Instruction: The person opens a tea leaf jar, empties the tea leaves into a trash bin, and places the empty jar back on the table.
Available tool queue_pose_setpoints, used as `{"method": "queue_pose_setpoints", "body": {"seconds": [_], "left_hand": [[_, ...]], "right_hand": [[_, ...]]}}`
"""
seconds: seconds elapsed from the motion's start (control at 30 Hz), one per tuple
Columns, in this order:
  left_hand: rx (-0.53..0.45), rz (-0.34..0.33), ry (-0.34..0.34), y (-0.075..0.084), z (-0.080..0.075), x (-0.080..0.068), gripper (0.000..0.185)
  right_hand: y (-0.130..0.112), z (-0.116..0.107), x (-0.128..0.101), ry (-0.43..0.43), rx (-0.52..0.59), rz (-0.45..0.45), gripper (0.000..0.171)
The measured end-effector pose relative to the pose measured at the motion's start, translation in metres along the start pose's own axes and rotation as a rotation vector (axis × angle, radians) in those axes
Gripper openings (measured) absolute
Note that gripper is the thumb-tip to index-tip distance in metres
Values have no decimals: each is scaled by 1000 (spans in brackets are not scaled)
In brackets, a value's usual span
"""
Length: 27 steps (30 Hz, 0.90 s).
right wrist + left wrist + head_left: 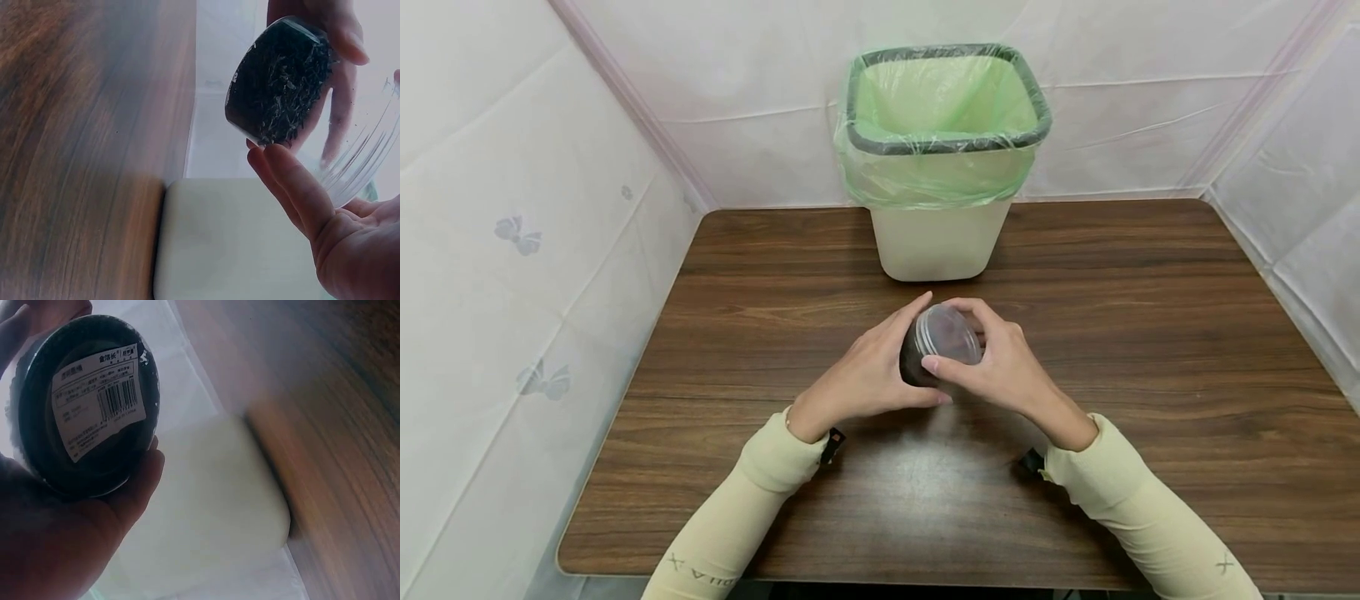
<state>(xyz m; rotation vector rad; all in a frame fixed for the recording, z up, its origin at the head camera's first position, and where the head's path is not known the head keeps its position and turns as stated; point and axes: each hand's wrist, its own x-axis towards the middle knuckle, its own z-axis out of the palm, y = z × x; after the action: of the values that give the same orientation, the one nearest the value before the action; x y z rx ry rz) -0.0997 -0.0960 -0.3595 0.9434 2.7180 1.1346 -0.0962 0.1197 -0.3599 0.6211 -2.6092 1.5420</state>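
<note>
Two hands meet over the middle of the desk [1150,350], both wrapped around a small round container [925,354] filled with something dark and flaky, held tilted just above the wood. On its dark underside sits a white label [100,403] with a barcode, plain in the left wrist view. The left hand [865,375] cups the dark body of the container from the side, fingers curled round it. The right hand [1000,367] grips the clear ribbed lid [949,333], thumb at the near edge and fingers arched over the far rim; from the right wrist view the lid [362,156] looks parted from the container's mouth on one side. Both arms wear pale yellow sleeves [760,492]. Just behind the hands, at the back of the desk, stands a cream-coloured bin [936,237] lined with a green bag [940,108]. White sheeting [512,250] walls in the desk on three sides.
</note>
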Motion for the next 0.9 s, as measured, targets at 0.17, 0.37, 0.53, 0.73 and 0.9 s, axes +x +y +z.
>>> {"method": "queue_pose_setpoints", "body": {"seconds": [0.17,0.37,0.53,0.73,0.9], "left_hand": [[39,15,40,1,3,1,110],[62,45,98,2,7,2,95],[142,86,161,4,11,6,92],[272,150,208,4,17,7,95],[384,207,247,4,24,6,98]], "right_hand": [[0,1,0,-4,3,14,66],[-2,1,-1,-23,-18,35,68],[-6,3,0,-53,-53,74,70],[-8,6,-1,-73,-123,152,70],[-9,8,-1,-52,-180,188,68]]}}
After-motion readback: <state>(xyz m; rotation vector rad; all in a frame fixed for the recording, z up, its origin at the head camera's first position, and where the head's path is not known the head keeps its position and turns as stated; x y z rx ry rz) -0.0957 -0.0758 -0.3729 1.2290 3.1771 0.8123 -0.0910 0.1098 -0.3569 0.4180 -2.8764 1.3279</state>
